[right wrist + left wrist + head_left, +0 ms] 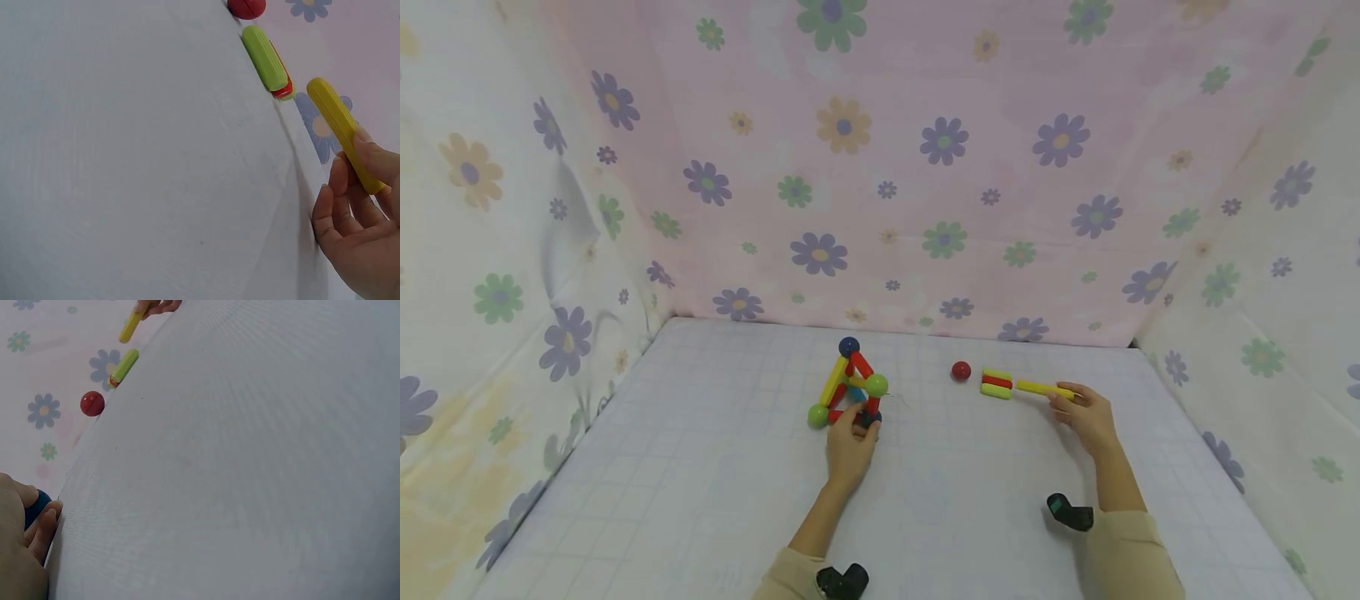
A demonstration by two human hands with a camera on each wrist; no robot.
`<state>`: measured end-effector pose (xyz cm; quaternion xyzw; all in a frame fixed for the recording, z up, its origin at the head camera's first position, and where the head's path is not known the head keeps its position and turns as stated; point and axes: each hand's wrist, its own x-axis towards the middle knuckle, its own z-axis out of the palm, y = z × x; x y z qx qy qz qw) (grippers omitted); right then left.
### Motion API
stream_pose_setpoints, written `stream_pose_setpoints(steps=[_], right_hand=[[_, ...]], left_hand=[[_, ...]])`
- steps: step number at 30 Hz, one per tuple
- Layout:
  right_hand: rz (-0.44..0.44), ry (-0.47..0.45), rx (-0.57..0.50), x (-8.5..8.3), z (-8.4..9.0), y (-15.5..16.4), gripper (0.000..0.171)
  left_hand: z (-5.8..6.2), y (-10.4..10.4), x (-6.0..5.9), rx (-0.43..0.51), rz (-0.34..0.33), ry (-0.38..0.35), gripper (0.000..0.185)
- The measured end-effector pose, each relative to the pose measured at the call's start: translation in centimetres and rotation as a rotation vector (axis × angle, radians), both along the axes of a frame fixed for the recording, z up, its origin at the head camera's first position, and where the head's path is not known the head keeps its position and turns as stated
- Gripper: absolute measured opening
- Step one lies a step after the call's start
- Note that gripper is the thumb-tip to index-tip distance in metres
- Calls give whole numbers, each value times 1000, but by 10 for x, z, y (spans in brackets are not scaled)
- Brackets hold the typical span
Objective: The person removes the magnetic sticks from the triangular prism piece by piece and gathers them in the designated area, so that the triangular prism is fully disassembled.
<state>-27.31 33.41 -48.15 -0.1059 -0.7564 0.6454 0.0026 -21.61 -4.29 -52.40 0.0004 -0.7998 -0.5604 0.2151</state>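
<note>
Head view shows a white gridded tabletop (700,483) walled by flowered cloth, with both hands at work near the middle of the frame. At centre stands a small pyramid of coloured plastic sticks and balls (851,385), with a dark blue ball at its top and green balls at two corners. The left hand (850,446) reaches up from the lower middle, its fingers curled round the dark ball at the pyramid's near corner; the left wrist view confirms this at its lower left edge, where the fingertips (44,519) press against a blue ball (37,506).

Right of centre, the right hand (1088,417) pinches one end of a long yellow plastic stick (1043,388) between thumb and fingers, the stick pointing left and held just above the table. In the right wrist view that stick (340,128) slants across the right side of the frame, the thumb on top. Just beyond its free end lies a small stack of short sticks, green, red and green (997,383), close to it but apart. A loose red plastic ball (961,371) sits just left of the stack.
</note>
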Motion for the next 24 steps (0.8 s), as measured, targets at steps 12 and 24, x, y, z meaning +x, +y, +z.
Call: stream_pose_setpoints(steps=[12,24], right_hand=[[-63,-49,-81,-10,-6,6,63],[22,-45,-104,-16,-11,17,63]], left_hand=[[-1,0,1,3,9,-3,33],[2,1,1,-14,18,-10,33]])
